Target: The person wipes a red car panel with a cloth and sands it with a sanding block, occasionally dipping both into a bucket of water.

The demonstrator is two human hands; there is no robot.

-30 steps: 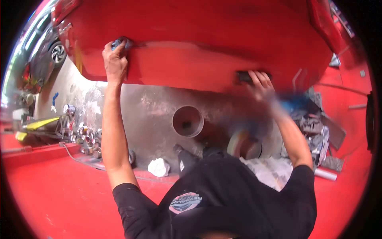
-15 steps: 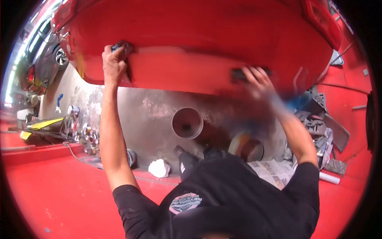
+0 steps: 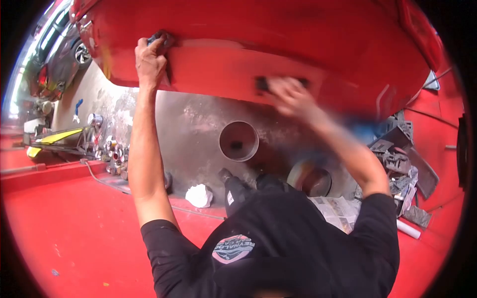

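Observation:
A large red car panel point(image 3: 218, 64) spans the top of the view. My left hand point(image 3: 150, 60) is closed round a small dark object point(image 3: 160, 39) at the panel's left part. On the panel's right half, my right hand point(image 3: 293, 97) presses on a dark block point(image 3: 262, 85), its fingers over the block's top; hand and block are blurred by motion. The block lies against the red surface near its lower edge.
A round bucket point(image 3: 239, 160) stands on the grey floor below the panel, with another container point(image 3: 318, 181) to its right. A white crumpled bundle point(image 3: 198, 195) lies near my legs. Cans point(image 3: 117, 158) stand at left, dark parts point(image 3: 397, 161) at right, beside newspaper point(image 3: 338, 211).
My right hand has moved left along the panel with the dark block. My left hand appears slightly higher and further right in view, still holding its object. The whole view has shifted slightly.

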